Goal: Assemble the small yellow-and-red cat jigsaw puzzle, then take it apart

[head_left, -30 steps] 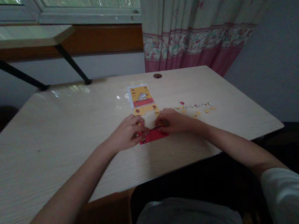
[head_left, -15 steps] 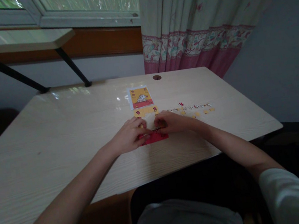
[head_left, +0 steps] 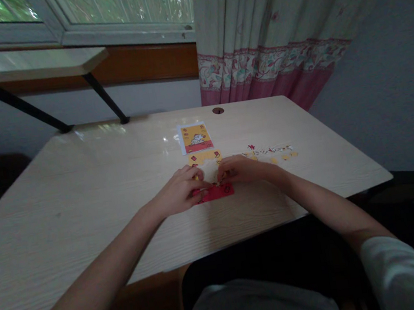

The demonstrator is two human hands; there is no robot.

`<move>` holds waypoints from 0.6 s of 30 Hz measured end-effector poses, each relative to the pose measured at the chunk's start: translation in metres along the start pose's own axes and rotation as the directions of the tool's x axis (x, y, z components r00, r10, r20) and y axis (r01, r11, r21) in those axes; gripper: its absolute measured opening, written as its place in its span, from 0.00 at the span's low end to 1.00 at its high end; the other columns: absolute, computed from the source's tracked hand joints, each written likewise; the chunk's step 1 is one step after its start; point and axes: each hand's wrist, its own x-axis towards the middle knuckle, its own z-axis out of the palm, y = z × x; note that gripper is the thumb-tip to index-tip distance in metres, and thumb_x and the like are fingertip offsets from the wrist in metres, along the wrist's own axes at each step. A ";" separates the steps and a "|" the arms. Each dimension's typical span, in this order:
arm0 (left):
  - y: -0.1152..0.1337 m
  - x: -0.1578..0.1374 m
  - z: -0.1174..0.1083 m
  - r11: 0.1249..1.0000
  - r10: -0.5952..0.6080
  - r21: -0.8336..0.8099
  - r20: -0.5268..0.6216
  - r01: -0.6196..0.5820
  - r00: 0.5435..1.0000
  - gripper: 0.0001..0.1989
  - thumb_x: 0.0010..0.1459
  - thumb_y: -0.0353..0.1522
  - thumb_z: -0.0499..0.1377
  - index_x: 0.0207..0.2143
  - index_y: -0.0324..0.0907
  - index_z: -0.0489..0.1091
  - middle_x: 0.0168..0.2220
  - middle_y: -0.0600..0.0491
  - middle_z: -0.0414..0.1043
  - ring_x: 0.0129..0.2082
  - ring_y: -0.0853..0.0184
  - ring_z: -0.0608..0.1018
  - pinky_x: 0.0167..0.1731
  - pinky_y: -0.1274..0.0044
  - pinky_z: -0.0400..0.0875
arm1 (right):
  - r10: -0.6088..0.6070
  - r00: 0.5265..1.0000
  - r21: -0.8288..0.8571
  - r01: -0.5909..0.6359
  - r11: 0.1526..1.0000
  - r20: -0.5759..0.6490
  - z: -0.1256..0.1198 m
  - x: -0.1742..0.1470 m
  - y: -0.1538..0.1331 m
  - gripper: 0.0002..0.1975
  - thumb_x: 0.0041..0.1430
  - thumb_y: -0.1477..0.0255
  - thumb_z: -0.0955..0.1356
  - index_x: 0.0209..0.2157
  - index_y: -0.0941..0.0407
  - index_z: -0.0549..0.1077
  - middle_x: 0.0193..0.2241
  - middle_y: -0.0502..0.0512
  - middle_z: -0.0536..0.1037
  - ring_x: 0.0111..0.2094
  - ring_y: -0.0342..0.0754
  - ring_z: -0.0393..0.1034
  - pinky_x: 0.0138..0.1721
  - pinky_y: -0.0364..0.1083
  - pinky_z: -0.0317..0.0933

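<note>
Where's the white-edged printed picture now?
Head view, just left of centre: the white-edged printed picture lies on the desk, just beyond the partly assembled puzzle and left of the round hole.

Straight in front of me my puzzle (head_left: 209,169) lies flat, yellow with small red motifs along its twelve o'clock end, whitish in the middle and red at six o'clock. Just beyond it, at twelve o'clock, I see the picture card (head_left: 197,139), a white figure on yellow above red. Toward three o'clock my loose pieces (head_left: 271,150) lie scattered, white, yellow and red.
</note>
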 end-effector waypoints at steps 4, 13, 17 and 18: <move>0.004 0.003 0.001 0.999 -0.035 -0.043 -0.039 0.033 0.999 0.11 0.57 0.34 0.54 0.40 0.45 0.73 0.36 0.50 0.66 0.38 0.64 0.67 0.40 0.71 0.62 | -0.012 1.000 -0.037 0.011 0.999 -0.023 0.001 0.001 0.002 0.05 0.54 0.74 0.67 0.33 0.57 0.74 0.30 0.51 0.74 0.30 0.39 0.66 0.33 0.39 0.57; 0.010 0.025 0.021 0.978 -0.195 -0.107 -0.189 0.178 0.962 0.10 0.56 0.37 0.57 0.32 0.42 0.75 0.29 0.51 0.68 0.33 0.66 0.69 0.36 0.72 0.64 | 0.115 0.993 -0.027 -0.116 0.993 -0.031 0.001 -0.001 -0.002 0.09 0.54 0.74 0.67 0.39 0.56 0.73 0.28 0.48 0.74 0.27 0.38 0.64 0.31 0.38 0.56; 0.008 0.026 0.024 0.973 -0.229 -0.089 -0.191 0.215 0.955 0.11 0.53 0.38 0.59 0.36 0.43 0.75 0.31 0.50 0.69 0.34 0.65 0.69 0.37 0.71 0.64 | 0.107 0.994 0.002 -0.107 0.994 -0.035 -0.003 -0.004 0.002 0.10 0.54 0.76 0.65 0.39 0.56 0.72 0.30 0.49 0.74 0.28 0.38 0.64 0.31 0.38 0.56; 0.008 0.026 0.024 0.973 -0.225 -0.085 -0.182 0.213 0.957 0.11 0.54 0.39 0.59 0.37 0.44 0.74 0.31 0.51 0.69 0.34 0.65 0.69 0.37 0.71 0.64 | 0.104 0.994 -0.007 -0.104 0.995 -0.041 -0.003 -0.005 0.004 0.09 0.54 0.76 0.65 0.39 0.56 0.72 0.29 0.49 0.74 0.28 0.38 0.64 0.30 0.38 0.55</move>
